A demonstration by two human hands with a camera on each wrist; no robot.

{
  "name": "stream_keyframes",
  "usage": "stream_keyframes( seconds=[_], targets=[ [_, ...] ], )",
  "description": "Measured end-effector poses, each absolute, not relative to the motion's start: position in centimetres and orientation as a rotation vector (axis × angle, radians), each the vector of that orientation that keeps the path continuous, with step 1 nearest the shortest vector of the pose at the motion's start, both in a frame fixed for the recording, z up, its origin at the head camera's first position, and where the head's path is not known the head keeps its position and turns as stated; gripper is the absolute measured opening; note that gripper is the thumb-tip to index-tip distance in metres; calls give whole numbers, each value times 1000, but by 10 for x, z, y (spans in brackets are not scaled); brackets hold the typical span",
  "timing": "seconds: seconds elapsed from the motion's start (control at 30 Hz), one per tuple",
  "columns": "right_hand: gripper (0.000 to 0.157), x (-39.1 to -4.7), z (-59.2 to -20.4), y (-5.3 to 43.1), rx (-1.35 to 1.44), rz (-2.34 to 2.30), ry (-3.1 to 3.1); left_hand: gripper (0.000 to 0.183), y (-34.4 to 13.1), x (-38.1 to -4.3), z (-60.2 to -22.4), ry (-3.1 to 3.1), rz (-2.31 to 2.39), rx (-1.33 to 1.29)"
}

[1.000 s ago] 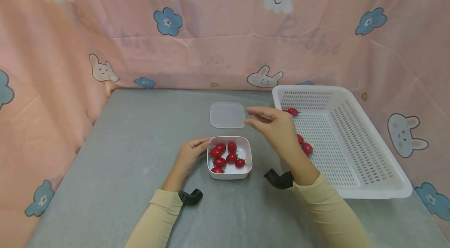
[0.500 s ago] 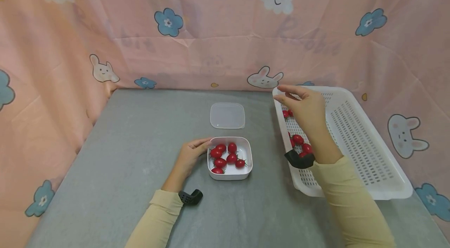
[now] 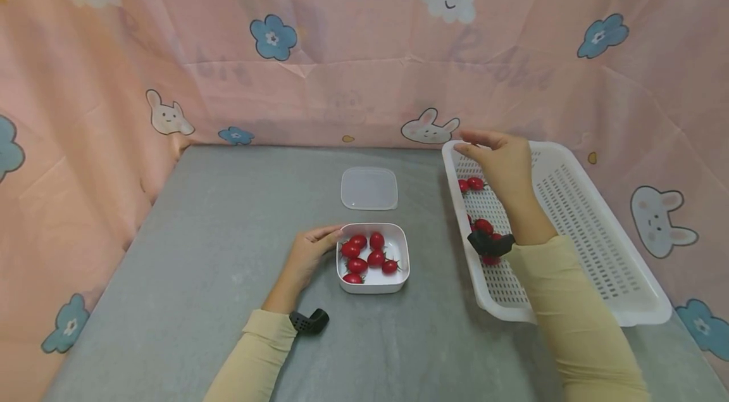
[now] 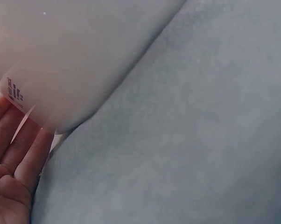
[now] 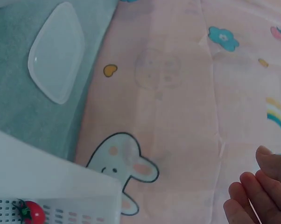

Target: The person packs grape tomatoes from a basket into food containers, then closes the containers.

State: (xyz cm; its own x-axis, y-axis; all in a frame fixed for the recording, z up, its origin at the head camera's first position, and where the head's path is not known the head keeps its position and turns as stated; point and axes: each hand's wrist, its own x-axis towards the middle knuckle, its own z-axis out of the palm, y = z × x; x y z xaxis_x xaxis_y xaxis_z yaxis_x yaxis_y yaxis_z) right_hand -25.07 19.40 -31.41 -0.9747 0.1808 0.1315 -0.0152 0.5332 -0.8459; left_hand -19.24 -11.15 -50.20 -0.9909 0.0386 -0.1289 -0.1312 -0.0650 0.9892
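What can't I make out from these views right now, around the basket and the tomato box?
- Cherry tomatoes in the white basket: head view, the right forearm and wrist strap cover some, so no count.
- Right hand: head view shows its back; right wrist view cuts off all but fingertips, so any hold is unclear.
- White box: left wrist view shows only a blurred wall beside the left hand.

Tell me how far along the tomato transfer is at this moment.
Done: seven red cherry tomatoes lie in the small white square container, steadied by the left hand. In hand: the empty right hand hovers over the white perforated basket. Left: basket tomatoes; clear lid off.
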Motion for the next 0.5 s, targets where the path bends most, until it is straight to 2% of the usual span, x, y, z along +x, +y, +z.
stream_keyframes(
  seconds=[0.5],
  targets=[
    [51, -284, -349, 233, -318, 1534, -2517, 31, -112, -193, -503, 2070, 2209, -101]
  ],
)
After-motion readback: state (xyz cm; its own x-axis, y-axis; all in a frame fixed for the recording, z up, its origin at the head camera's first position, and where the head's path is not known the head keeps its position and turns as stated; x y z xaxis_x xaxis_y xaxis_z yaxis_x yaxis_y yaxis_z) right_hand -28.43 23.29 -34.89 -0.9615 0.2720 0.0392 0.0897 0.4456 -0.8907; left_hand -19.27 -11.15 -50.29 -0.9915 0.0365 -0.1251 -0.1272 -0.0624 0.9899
